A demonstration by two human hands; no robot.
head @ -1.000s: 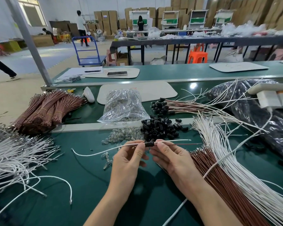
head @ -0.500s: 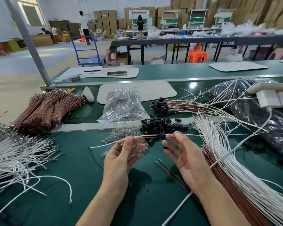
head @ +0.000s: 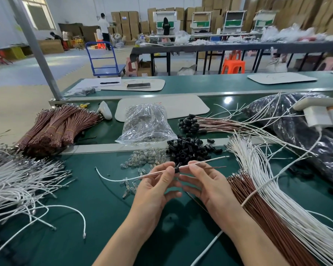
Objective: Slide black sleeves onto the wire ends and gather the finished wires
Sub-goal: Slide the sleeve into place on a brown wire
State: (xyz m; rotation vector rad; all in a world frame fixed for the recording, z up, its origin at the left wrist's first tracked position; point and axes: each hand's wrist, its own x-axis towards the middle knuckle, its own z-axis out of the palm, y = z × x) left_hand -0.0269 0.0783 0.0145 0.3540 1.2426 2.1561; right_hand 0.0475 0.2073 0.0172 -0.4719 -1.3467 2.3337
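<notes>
A white wire (head: 206,161) and a thin brown wire (head: 210,167) lie side by side between my hands above the green bench. A small black sleeve (head: 177,170) sits on both of them, between my two thumbs. My left hand (head: 158,187) pinches the wires just left of the sleeve. My right hand (head: 202,181) pinches them just right of it. A heap of loose black sleeves (head: 188,148) lies right behind my hands. Sleeved wires (head: 215,124) are gathered further back.
White wires (head: 273,189) and brown wires (head: 258,206) fan out at my right. More white wires (head: 17,181) lie at left, with tied brown bundles (head: 54,129) behind. A clear bag (head: 146,124) and small glass bulbs (head: 146,158) sit centre; a black bag (head: 306,135) at far right.
My right hand, open half a second ago, has closed on the wires again beside the sleeve. The wire pair has shifted right and now tilts up toward the right.
</notes>
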